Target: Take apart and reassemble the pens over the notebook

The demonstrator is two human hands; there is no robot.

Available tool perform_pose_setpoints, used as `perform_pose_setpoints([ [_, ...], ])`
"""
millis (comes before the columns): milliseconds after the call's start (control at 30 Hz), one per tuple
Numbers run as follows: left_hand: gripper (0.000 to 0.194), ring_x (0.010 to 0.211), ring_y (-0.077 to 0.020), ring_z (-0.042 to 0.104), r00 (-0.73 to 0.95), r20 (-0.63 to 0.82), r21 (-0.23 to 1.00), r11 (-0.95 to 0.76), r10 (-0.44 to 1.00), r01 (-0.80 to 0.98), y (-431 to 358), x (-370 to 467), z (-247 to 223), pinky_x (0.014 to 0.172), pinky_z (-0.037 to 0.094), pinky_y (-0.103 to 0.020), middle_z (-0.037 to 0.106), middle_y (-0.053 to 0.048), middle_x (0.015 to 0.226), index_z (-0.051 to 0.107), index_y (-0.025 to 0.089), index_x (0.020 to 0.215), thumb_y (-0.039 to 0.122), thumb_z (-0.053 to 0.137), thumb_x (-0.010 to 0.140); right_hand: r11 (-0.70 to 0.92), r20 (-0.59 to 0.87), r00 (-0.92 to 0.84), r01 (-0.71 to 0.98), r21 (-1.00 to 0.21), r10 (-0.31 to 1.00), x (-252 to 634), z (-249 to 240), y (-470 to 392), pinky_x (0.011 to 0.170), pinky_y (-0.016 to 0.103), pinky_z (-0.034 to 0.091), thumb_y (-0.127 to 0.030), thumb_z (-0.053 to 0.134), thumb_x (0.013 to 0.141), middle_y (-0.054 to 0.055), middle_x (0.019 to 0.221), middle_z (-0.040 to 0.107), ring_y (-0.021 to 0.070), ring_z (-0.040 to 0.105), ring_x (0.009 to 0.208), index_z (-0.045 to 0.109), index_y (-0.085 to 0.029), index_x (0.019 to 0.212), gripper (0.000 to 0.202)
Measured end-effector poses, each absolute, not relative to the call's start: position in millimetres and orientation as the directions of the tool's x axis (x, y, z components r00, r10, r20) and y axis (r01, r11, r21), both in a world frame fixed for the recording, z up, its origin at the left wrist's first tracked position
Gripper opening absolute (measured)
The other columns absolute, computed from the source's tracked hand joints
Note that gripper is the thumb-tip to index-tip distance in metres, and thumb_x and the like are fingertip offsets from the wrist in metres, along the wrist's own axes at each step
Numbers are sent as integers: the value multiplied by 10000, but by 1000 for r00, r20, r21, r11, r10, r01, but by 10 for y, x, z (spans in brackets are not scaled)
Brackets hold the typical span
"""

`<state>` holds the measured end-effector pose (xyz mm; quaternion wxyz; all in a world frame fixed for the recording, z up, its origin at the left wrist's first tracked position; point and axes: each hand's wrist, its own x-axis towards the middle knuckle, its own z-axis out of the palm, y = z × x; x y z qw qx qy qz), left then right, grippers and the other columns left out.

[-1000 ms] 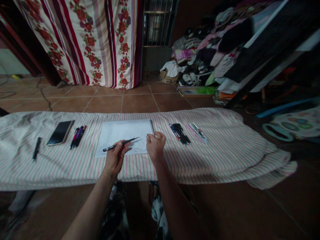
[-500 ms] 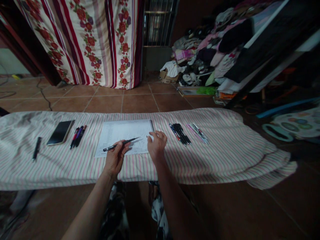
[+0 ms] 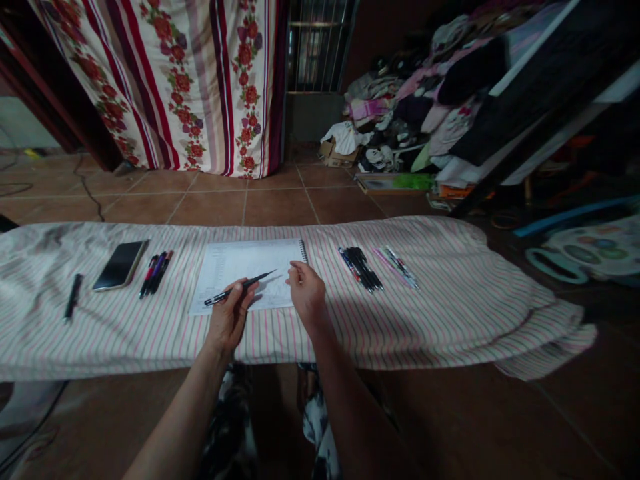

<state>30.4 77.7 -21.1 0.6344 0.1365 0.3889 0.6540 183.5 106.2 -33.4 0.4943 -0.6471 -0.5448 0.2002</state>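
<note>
No legible txt, nos. or brands

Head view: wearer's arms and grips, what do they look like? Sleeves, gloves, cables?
Bare left forearm and right forearm, both narrowing toward the wrist; no sleeves, watches or cables visible. Ungloved human left grip and right grip, with ordinary jointed fingers. Too dim to tell rings or small markings.
</note>
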Motion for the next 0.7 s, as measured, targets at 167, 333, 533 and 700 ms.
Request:
perform_pose_setpoints([
  [167, 82, 799, -176, 708, -165, -341, 672, 117, 926, -731, 775, 297, -193, 680, 574, -189, 727, -80, 790, 670, 81, 809, 59, 590, 809, -53, -39, 207, 63, -997, 978, 1704, -273, 1009, 413, 196, 380, -344, 509, 797, 11, 665, 655, 118, 599, 524, 645, -176, 877, 231],
  [333, 80, 799, -178, 708, -142, -325, 663, 118, 935, -739, 787, 281, -234, 682, 580, -202, 732, -91, 812, 671, 84, 825, 62, 597, 804, -135, -146, 22, -266, -954, 989, 1598, -220, 957, 414, 168, 360, -367, 650, 688, 3, 703, 634, 100, 592, 582, 642, -163, 808, 237],
  [533, 70, 798, -184, 708, -105, -286, 675, 123, 952, -728, 792, 277, -280, 693, 582, -211, 735, -87, 804, 677, 92, 824, 73, 654, 761, -154, -168, 6, -374, -915, 986, 1541, -233, 946, 428, 154, 336, -410, 681, 672, -14, 667, 611, 69, 542, 566, 638, -165, 736, 256],
  [700, 67, 786, -180, 709, -105, -275, 681, 117, 956, -723, 785, 267, -291, 688, 585, -214, 736, -84, 807, 681, 94, 816, 77, 660, 755, -154, -195, 59, -413, -898, 979, 1517, -228, 947, 426, 160, 318, -409, 682, 671, -13, 657, 612, 69, 527, 559, 650, -172, 708, 242],
])
